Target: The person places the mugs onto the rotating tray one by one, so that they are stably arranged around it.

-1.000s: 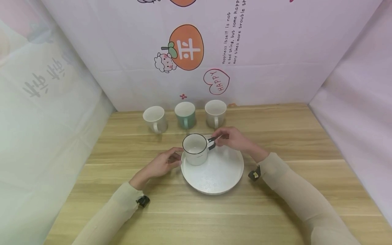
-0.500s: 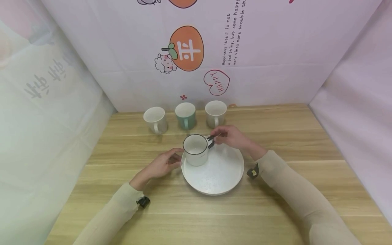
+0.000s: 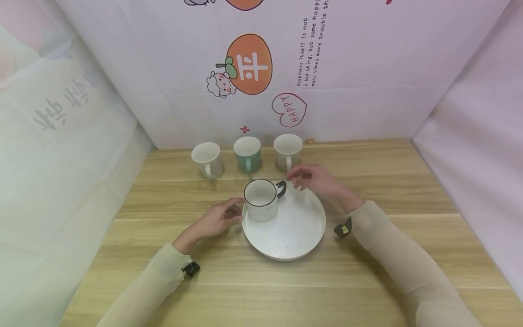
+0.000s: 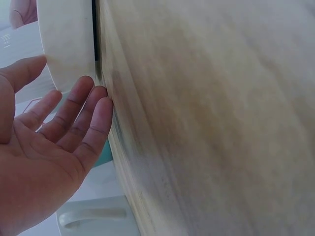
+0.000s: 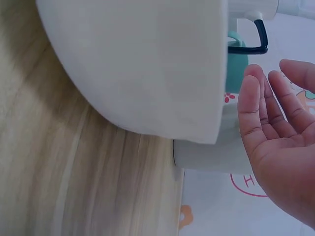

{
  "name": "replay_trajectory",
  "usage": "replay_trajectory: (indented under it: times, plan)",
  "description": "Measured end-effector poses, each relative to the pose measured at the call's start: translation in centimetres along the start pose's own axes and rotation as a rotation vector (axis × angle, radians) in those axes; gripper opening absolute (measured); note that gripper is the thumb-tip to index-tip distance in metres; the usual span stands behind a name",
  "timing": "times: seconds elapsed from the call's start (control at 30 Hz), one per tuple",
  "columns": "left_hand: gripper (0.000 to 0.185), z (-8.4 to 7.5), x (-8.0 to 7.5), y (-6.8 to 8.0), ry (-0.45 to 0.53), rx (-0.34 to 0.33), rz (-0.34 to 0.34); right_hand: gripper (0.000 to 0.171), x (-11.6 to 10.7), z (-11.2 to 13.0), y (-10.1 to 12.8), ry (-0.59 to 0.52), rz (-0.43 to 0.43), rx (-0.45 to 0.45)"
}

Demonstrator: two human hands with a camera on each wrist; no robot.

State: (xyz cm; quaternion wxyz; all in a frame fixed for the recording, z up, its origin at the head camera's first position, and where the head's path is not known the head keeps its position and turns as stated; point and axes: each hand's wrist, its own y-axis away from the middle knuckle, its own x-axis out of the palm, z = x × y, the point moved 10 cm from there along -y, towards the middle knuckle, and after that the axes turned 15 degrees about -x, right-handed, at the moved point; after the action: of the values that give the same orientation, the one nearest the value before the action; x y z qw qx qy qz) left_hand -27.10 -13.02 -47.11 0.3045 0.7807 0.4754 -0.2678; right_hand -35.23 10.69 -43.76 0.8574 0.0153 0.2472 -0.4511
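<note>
Frame centre: the right hand (image 3: 316,180), fingers now spread, has released the mug (image 3: 261,199) standing on the plate (image 3: 292,236), apparently placed; left hand (image 3: 216,220), relaxed, touches the rim.

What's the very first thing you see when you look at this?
A white mug with a dark rim and handle stands on the left part of a round white plate in the middle of the wooden table. An open hand sits on each side of it, the left hand by the plate's edge. Three more mugs line up behind.
</note>
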Motion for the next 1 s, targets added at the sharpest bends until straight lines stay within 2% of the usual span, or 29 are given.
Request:
replay_trajectory:
  times: [0.37,0.63,0.8,1.0]
  plan:
    - [0.049,-0.1,0.1,0.2,0.042,0.004,0.003,0.026,-1.5,-0.5,0.6,0.039,-0.043,0.0]
    - [0.05,0.3,0.2,0.2,0.105,-0.018,0.045,0.031,-2.1,-0.3,1.0,0.045,-0.058,-0.029]
    - [0.056,0.4,0.1,0.1,0.129,0.004,0.063,0.032,-2.3,0.7,1.3,0.024,-0.067,-0.025]
    - [0.056,0.3,0.1,0.1,0.107,0.025,0.073,0.033,-2.2,2.4,1.7,0.009,-0.055,0.009]
